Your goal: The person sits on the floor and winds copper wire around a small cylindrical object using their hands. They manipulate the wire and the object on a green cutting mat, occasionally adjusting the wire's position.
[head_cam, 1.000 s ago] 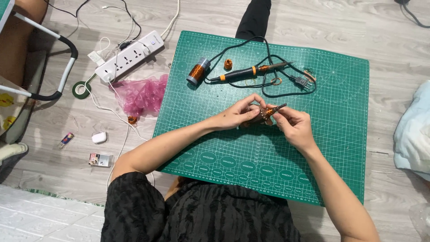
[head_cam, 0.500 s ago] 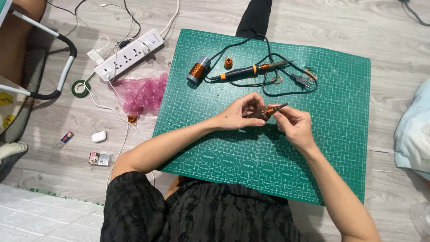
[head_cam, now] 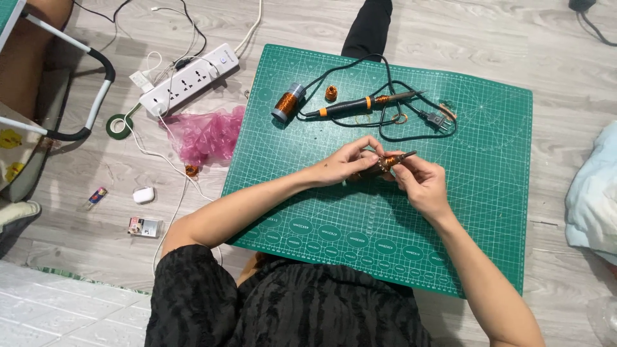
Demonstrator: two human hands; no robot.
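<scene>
Fingertips of both hands met over a small copper-wound coil on a dark rod (head_cam: 384, 162), pinched between them above the middle of the green cutting mat (head_cam: 488, 212). Left hand (head_cam: 340, 164) closed around the near end of the piece, thumb and forefinger gripping it; right hand (head_cam: 421, 183) curled narrow on the other side, fingers at the windings, with the rod's tip poking out past them. Whether a loose wire ran between the fingers could not be made out. Just beyond the fingers, farther up the mat, lay a soldering iron (head_cam: 360, 105) with orange collar and looped black cord, plug (head_cam: 437, 119) at its right end. Left of the iron stood a spool of copper wire (head_cam: 287, 101) and a smaller copper coil (head_cam: 331, 93). Well off the mat to the left: pink bubble wrap (head_cam: 205, 132), a white power strip (head_cam: 189, 78), a roll of green tape (head_cam: 119, 124).
</scene>
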